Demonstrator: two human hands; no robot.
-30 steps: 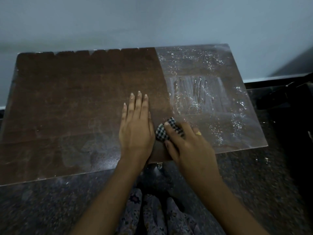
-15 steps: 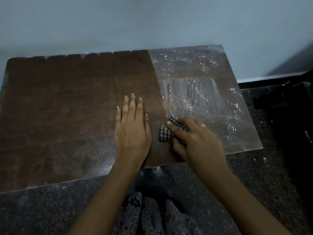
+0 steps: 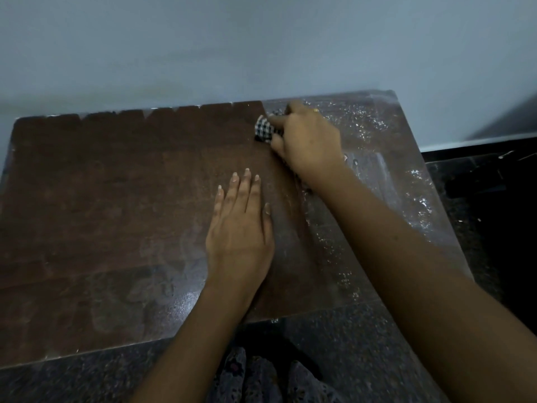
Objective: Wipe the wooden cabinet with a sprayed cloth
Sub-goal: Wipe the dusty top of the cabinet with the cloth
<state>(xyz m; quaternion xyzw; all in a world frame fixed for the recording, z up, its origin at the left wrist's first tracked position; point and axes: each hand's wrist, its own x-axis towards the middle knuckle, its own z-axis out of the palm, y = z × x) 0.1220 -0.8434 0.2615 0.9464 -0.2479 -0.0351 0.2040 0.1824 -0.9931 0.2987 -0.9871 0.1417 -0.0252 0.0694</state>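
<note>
Where spray (image 3: 360,114) flecks the wooden cabinet (image 3: 116,184), right hand (image 3: 308,138) gripping checked cloth (image 3: 263,130)

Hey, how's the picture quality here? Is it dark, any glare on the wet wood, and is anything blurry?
Head view: dim, bluish light throughout. Head view: droplets on the wet patch of the wooden cabinet glint as bright specks. Head view: the right hand and checked cloth look slightly smeared, the left hand sharper. Head view: the surface at far right sinks into near-black shadow.
</note>
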